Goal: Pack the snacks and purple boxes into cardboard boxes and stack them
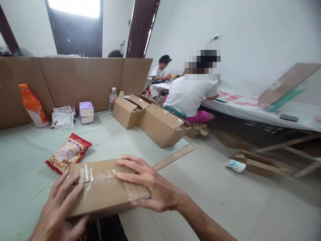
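Note:
A taped cardboard box [102, 192] is held between both hands at the near edge of the table, tilted a little. Its top flaps meet at a seam with clear tape across it. My left hand [61, 207] grips the box's left end, fingers on the top and thumb below. My right hand [150, 184] clasps the right end, its fingers spread over the top and the thumb at the lower side. Just behind the box lies a red snack bag [69, 152], partly hidden by it.
On the table [110, 134] stand an orange bottle [32, 106], silvery packets [62, 119], purple-and-white packs [86, 112], a clear bottle [112, 98] and open cardboard boxes [163, 125]. A cardboard screen [82, 82] rises behind. People sit at another table [240, 107]; a paper cup [235, 165] lies on the floor.

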Motion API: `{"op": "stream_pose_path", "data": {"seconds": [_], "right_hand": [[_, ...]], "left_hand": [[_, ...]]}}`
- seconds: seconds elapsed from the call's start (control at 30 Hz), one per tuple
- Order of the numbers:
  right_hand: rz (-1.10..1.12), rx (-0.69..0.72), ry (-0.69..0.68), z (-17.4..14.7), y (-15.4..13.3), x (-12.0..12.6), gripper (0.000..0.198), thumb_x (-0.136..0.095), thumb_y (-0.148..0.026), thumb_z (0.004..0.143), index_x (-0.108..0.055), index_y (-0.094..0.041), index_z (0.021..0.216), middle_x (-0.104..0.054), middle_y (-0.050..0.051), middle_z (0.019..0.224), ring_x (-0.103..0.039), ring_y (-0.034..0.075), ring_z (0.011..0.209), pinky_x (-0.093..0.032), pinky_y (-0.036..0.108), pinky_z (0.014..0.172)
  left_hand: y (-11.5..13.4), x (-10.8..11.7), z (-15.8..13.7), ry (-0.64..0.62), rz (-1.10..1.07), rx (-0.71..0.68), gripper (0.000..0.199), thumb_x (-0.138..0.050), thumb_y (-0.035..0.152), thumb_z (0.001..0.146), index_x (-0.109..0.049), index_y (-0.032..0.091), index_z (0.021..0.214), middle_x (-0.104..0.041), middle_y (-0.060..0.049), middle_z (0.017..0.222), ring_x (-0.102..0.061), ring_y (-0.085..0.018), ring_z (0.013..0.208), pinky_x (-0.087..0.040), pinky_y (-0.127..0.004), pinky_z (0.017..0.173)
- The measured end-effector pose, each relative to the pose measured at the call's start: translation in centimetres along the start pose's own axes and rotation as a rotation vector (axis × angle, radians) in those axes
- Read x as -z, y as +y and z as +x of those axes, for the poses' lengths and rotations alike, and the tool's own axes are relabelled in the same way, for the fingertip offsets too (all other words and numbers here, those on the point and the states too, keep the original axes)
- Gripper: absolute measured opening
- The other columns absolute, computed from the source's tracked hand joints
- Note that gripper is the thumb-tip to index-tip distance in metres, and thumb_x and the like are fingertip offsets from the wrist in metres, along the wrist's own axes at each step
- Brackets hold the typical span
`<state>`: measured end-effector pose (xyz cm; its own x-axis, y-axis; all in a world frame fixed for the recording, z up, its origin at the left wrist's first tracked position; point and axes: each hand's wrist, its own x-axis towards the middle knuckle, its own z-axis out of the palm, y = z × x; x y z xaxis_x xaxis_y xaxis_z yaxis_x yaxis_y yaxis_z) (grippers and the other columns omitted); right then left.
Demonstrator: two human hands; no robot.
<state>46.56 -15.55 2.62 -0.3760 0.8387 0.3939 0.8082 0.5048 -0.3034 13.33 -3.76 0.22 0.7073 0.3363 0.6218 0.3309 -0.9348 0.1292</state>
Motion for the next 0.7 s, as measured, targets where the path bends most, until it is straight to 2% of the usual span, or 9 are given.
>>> {"op": "stream_pose_path", "data": {"seconds": [0.07,0.13,0.2,0.3,0.37,0.47,0.53,0.6,0.7], "right_hand": [[-0.075,-0.129,0.053,-2.8,1.6,1.1,0.073,-0.067,-0.066,0.090,-0.058,-0.025,0.150,-0.048,0.017,0.159,-0.037,0.039,0.152,-0.040,0.061,0.116],[-0.160,-0.220,0.114,-5.0,3.1,1.5,0.078,-0.071,-0.066,0.087,-0.057,-0.024,0.151,-0.043,0.019,0.162,-0.034,0.041,0.153,-0.042,0.062,0.115],[-0.245,-0.296,0.191,-6.5,4.7,1.4,0.076,-0.072,-0.061,0.088,-0.055,-0.023,0.152,-0.042,0.020,0.163,-0.034,0.042,0.153,-0.044,0.062,0.114],[-0.386,-0.437,0.322,-7.7,7.0,1.1,0.060,-0.065,-0.050,0.094,-0.059,-0.022,0.147,-0.050,0.018,0.156,-0.043,0.041,0.148,-0.047,0.062,0.112],[-0.505,-0.560,0.399,-7.6,8.4,0.9,0.054,-0.063,-0.047,0.093,-0.063,-0.022,0.141,-0.057,0.018,0.148,-0.050,0.042,0.141,-0.049,0.063,0.109],[-0.675,-0.756,0.460,-6.2,10.0,1.0,0.050,-0.061,-0.045,0.092,-0.065,-0.020,0.135,-0.061,0.020,0.141,-0.055,0.045,0.132,-0.051,0.064,0.102],[-0.746,-0.847,0.457,-4.7,11.0,1.1,0.048,-0.060,-0.044,0.093,-0.065,-0.019,0.134,-0.062,0.022,0.138,-0.055,0.046,0.129,-0.053,0.064,0.095],[-0.783,-0.893,0.444,-3.2,12.4,1.2,0.047,-0.059,-0.044,0.095,-0.065,-0.018,0.134,-0.064,0.023,0.135,-0.055,0.047,0.127,-0.054,0.063,0.090],[-0.801,-0.947,0.435,-1.8,14.7,1.4,0.049,-0.060,-0.044,0.094,-0.064,-0.015,0.134,-0.065,0.024,0.129,-0.055,0.047,0.124,-0.053,0.062,0.087]], "left_hand": [[-1.0,-3.1,4.9,-0.054,-0.118,-0.100,0.060,-0.066,0.027,0.089,-0.048,0.027,0.147,-0.058,-0.017,0.147,-0.042,-0.043,0.147,-0.049,-0.068,0.110],[-2.0,-6.0,10.2,-0.187,-0.221,-0.179,0.061,-0.070,0.031,0.088,-0.050,0.024,0.145,-0.056,-0.019,0.149,-0.041,-0.044,0.148,-0.044,-0.070,0.114],[-2.8,-8.8,15.2,-0.320,-0.274,-0.214,0.064,-0.077,0.034,0.083,-0.055,0.023,0.142,-0.057,-0.018,0.149,-0.041,-0.043,0.149,-0.042,-0.066,0.118],[-2.9,-13.3,21.1,-0.372,-0.282,-0.212,0.065,-0.081,0.031,0.080,-0.059,0.025,0.140,-0.055,-0.014,0.154,-0.047,-0.037,0.147,-0.045,-0.054,0.120],[-2.0,-16.1,23.3,-0.342,-0.253,-0.138,0.065,-0.072,0.020,0.085,-0.052,0.022,0.147,-0.045,-0.018,0.161,-0.046,-0.038,0.147,-0.046,-0.056,0.119],[-0.2,-18.6,23.5,-0.308,-0.213,-0.063,0.075,-0.064,0.008,0.084,-0.040,0.014,0.154,-0.029,-0.030,0.166,-0.040,-0.045,0.151,-0.044,-0.066,0.116],[0.7,-18.4,21.6,-0.336,-0.211,-0.109,0.080,-0.068,0.008,0.079,-0.040,0.014,0.153,-0.024,-0.032,0.167,-0.037,-0.047,0.152,-0.045,-0.066,0.115],[0.8,-16.7,18.6,-0.369,-0.215,-0.180,0.081,-0.071,0.007,0.075,-0.043,0.018,0.151,-0.024,-0.030,0.168,-0.036,-0.046,0.153,-0.045,-0.064,0.115],[-0.5,-12.2,13.2,-0.331,-0.165,-0.251,0.079,-0.066,0.005,0.079,-0.040,0.021,0.152,-0.028,-0.027,0.167,-0.036,-0.043,0.153,-0.047,-0.062,0.114]]}}
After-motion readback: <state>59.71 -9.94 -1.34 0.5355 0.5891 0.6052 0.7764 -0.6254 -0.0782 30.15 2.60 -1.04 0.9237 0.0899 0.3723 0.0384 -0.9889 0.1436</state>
